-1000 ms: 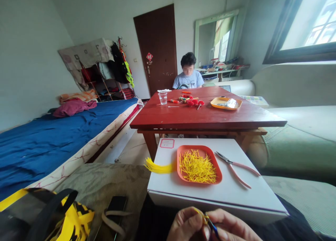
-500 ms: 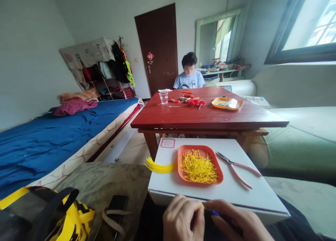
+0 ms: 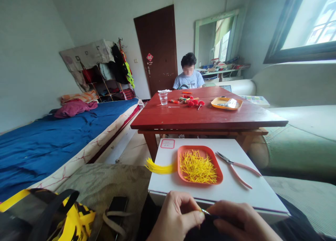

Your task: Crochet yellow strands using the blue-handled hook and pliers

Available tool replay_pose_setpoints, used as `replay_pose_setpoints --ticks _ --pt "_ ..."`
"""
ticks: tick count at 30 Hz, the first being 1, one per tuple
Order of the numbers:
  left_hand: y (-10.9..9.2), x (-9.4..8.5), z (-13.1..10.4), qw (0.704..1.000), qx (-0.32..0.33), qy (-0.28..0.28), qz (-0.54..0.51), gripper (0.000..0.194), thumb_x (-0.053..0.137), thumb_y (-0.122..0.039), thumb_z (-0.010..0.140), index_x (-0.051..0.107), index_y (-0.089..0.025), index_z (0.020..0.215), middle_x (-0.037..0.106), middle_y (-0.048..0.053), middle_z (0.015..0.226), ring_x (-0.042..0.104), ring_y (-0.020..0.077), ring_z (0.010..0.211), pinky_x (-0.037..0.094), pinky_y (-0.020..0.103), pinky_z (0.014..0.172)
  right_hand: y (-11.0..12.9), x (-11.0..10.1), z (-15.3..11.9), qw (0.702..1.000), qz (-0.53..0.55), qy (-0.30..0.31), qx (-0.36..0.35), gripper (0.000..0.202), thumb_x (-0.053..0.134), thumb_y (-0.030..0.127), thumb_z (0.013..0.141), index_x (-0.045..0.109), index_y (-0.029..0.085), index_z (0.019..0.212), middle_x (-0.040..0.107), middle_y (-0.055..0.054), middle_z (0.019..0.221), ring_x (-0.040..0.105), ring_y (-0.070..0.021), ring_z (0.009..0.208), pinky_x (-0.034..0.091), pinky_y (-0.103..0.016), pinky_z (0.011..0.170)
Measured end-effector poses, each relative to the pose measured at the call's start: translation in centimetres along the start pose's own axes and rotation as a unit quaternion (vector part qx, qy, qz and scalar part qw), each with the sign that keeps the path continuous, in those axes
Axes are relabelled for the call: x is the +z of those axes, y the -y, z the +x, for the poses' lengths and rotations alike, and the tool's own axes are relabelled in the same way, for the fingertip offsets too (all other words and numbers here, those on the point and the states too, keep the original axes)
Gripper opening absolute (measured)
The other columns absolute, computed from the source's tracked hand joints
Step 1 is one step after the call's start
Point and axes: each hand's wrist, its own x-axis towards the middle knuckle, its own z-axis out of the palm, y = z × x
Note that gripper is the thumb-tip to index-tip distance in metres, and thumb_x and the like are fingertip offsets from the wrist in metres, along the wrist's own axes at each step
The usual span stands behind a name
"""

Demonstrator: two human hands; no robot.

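Low in the head view, my left hand [image 3: 181, 214] is closed in a pinch of thumb and forefinger, with a speck of a short yellow strand [image 3: 201, 209] at its tips. My right hand [image 3: 237, 218] is closed around a thin metal-tipped tool [image 3: 205, 212], whose tip meets the yellow piece; most of its handle is hidden by the fingers. Both hands are just in front of a white box [image 3: 168, 185]. On the box sits an orange-red tray [image 3: 220, 174] of short yellow strands [image 3: 198, 167]. A bundle of longer yellow strands [image 3: 161, 167] lies left of it.
Pink-handled pliers [image 3: 236, 169] lie open right of the tray. Beyond stands a red table [image 3: 162, 120] with a plastic cup [image 3: 163, 98], several red items and a yellow tray [image 3: 215, 107]. A person [image 3: 189, 78] sits behind it. A phone [image 3: 117, 209] and bag [image 3: 39, 213] are at left.
My left hand has turned, so its thumb now shows along the top of the pinch. The tool's metal tip has come into sight, and its blue part is now mostly hidden.
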Motion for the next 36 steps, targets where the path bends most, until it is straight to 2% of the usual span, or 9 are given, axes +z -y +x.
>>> replay_pose_setpoints --ticks 2,8,12,16,19,24,36 --pt "-0.5 -0.2 0.1 0.999 -0.028 0.022 -0.018 0.01 0.063 -0.017 0.06 0.059 -0.016 0.051 0.055 -0.003 0.048 0.045 0.0108 0.05 0.034 0.023 0.055 0.0 0.0 0.1 1.0 -0.003 0.003 0.004 0.021 0.057 0.034 0.074 0.07 0.017 0.077 0.072 -0.003 0.07 0.061 -0.0206 0.065 0.046 -0.028 0.06" --pt "-1.1 -0.3 0.3 0.988 -0.122 0.038 -0.085 0.009 0.064 -0.014 0.05 0.056 -0.016 0.049 0.054 -0.007 0.041 0.044 0.0093 0.045 0.031 0.022 0.052 -0.5 0.1 0.2 0.999 -0.015 0.033 -0.001 0.02 0.057 0.031 0.075 0.071 0.018 0.081 0.072 -0.003 0.072 0.062 -0.0195 0.066 0.047 -0.028 0.061" --pt "-1.0 -0.3 0.6 0.982 -0.143 0.05 -0.113 0.009 0.064 -0.012 0.047 0.056 -0.016 0.047 0.053 -0.007 0.037 0.044 0.0085 0.041 0.03 0.021 0.049 0.0 -0.4 0.3 0.996 -0.058 0.068 0.007 0.02 0.056 0.027 0.076 0.071 0.017 0.084 0.072 -0.004 0.073 0.062 -0.0196 0.066 0.046 -0.028 0.061" --pt "-0.8 -0.3 0.8 0.968 -0.168 0.097 -0.163 0.006 0.063 -0.012 0.045 0.058 -0.015 0.043 0.052 -0.005 0.034 0.041 0.0069 0.036 0.027 0.019 0.043 0.0 -0.5 0.2 0.995 -0.066 0.074 0.012 0.022 0.056 0.029 0.076 0.071 0.016 0.084 0.071 -0.005 0.072 0.06 -0.0202 0.067 0.045 -0.028 0.061" --pt "-0.5 -0.2 0.9 0.956 -0.179 0.121 -0.2 0.004 0.062 -0.012 0.043 0.059 -0.014 0.042 0.054 -0.003 0.035 0.042 0.0061 0.033 0.027 0.017 0.039 -0.9 -0.2 0.2 0.997 -0.023 0.07 0.003 0.026 0.054 0.034 0.075 0.071 0.016 0.082 0.07 -0.006 0.071 0.059 -0.02 0.065 0.044 -0.028 0.058" --pt "-0.5 -0.1 1.0 0.948 -0.192 0.121 -0.223 0.003 0.059 -0.012 0.041 0.057 -0.013 0.041 0.054 -0.003 0.035 0.042 0.0052 0.029 0.027 0.016 0.035 -1.6 0.2 0.2 0.996 0.013 0.084 -0.003 0.03 0.053 0.038 0.076 0.07 0.015 0.084 0.07 -0.009 0.073 0.06 -0.0206 0.066 0.044 -0.028 0.058" --pt "-0.3 -0.2 0.8 0.961 -0.176 0.098 -0.188 0.005 0.062 -0.014 0.043 0.057 -0.013 0.043 0.053 -0.003 0.034 0.041 0.0063 0.033 0.026 0.018 0.04 -0.1 -0.4 0.3 0.994 0.007 0.107 0.01 0.02 0.054 0.025 0.074 0.067 0.013 0.085 0.07 -0.007 0.078 0.06 -0.0206 0.072 0.045 -0.027 0.063"
